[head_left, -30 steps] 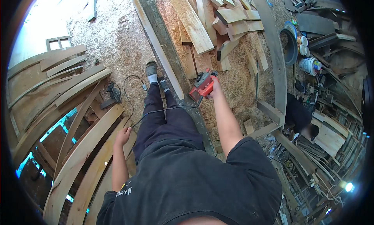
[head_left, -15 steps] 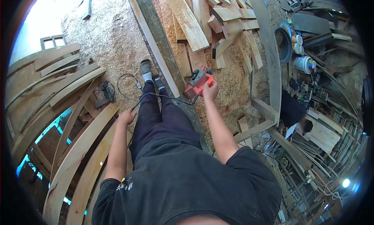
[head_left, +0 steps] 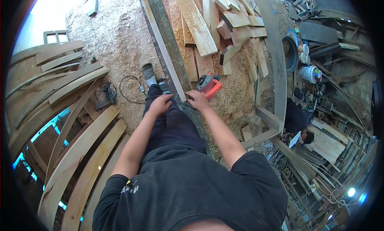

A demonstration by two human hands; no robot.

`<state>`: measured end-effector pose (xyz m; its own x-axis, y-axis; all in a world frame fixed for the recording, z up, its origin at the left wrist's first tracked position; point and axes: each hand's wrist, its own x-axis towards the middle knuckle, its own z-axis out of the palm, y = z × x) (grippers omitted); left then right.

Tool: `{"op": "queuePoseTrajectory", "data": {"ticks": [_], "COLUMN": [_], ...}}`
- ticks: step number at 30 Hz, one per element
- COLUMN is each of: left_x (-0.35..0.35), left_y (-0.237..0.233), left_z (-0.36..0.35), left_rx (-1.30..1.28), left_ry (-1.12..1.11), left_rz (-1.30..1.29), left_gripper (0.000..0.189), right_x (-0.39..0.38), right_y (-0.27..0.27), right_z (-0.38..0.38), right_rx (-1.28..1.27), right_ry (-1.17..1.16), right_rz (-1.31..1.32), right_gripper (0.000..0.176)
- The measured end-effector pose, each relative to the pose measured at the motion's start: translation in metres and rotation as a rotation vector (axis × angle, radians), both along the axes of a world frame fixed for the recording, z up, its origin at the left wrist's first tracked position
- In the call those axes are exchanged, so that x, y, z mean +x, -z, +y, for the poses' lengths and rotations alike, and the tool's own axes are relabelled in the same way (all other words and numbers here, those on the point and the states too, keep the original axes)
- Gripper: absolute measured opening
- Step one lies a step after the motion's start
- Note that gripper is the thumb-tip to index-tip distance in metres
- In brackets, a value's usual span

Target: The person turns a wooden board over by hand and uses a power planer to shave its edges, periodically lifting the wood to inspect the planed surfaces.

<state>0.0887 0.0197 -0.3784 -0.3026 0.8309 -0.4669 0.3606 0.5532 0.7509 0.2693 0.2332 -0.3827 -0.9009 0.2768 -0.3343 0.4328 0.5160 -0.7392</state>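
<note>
A long pale wooden strip (head_left: 163, 45) lies on a dark, worn beam (head_left: 173, 35), its near end between my hands. My right hand (head_left: 198, 101) has its fingers curled at the right side of that end, touching it. Left of the strip, my left hand (head_left: 160, 105) is closed, fingertips pointing at the strip; what it pinches is hard to make out. A dark power cord (head_left: 182, 103) runs past the left fingertips and under the right hand. Just beyond my right hand sits a red and black electric planer (head_left: 210, 87), which neither hand grips.
Wood offcuts (head_left: 236, 27) and boards (head_left: 196, 25) lie on the shavings at upper right. Curved wooden pieces (head_left: 86, 151) are stacked at left. A looped cable (head_left: 124, 89) lies near my feet. At right are a white bucket (head_left: 308, 73) and a person in dark clothing (head_left: 295, 117).
My right hand has let go of the planer, set it down and moved left to the strip's end. My left hand has moved up and right, toward the strip.
</note>
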Motion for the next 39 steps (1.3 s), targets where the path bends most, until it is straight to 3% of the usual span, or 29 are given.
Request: {"op": "queuePoseTrajectory", "data": {"ticks": [5, 9, 12, 15, 17, 19, 25, 30, 32, 37, 39], "left_x": [0.032, 0.039, 0.045, 0.042, 0.038, 0.032, 0.005, -0.011, -0.019, -0.036, -0.039], "left_y": [0.005, -0.026, -0.041, -0.084, -0.123, -0.159, -0.223, -0.284, -0.302, -0.343, -0.351], "left_z": [0.021, 0.031, 0.026, 0.024, 0.024, 0.024, 0.027, 0.033, 0.038, 0.053, 0.060], "left_rx": [0.057, -0.033, 0.139, 0.315, 0.528, 0.526, 0.698, 0.747, 0.801, 0.843, 0.983], "left_ry": [-0.030, -0.089, -0.201, -0.276, -0.331, -0.364, -0.302, -0.418, -0.486, -0.586, -0.657], "left_rz": [0.010, 0.080, 0.156, 0.164, 0.270, 0.166, 0.194, 0.207, 0.270, 0.300, 0.266], "left_gripper": [0.057, 0.062, 0.058, 0.053, 0.057, 0.060, 0.060, 0.051, 0.043, 0.040, 0.040], "right_x": [0.004, 0.003, 0.005, 0.002, -0.009, -0.020, -0.039, -0.076, -0.096, -0.123, -0.128], "right_y": [-0.005, -0.014, -0.045, -0.103, -0.153, -0.188, -0.243, -0.307, -0.335, -0.382, -0.391], "right_z": [-0.013, -0.025, -0.029, -0.024, -0.022, -0.032, -0.046, -0.042, -0.040, -0.040, -0.039], "right_rx": [0.012, -0.030, 0.008, 0.074, 0.244, 0.252, 0.150, 0.096, 0.190, 0.170, 0.099], "right_ry": [-0.003, 0.065, 0.107, 0.139, 0.082, 0.130, 0.276, 0.322, 0.296, 0.309, 0.300], "right_rz": [0.148, 0.199, 0.268, 0.321, 0.472, 0.488, 0.508, 0.612, 0.792, 0.797, 0.737], "right_gripper": [0.044, 0.047, 0.045, 0.042, 0.038, 0.038, 0.035, 0.034, 0.029, 0.030, 0.034]}}
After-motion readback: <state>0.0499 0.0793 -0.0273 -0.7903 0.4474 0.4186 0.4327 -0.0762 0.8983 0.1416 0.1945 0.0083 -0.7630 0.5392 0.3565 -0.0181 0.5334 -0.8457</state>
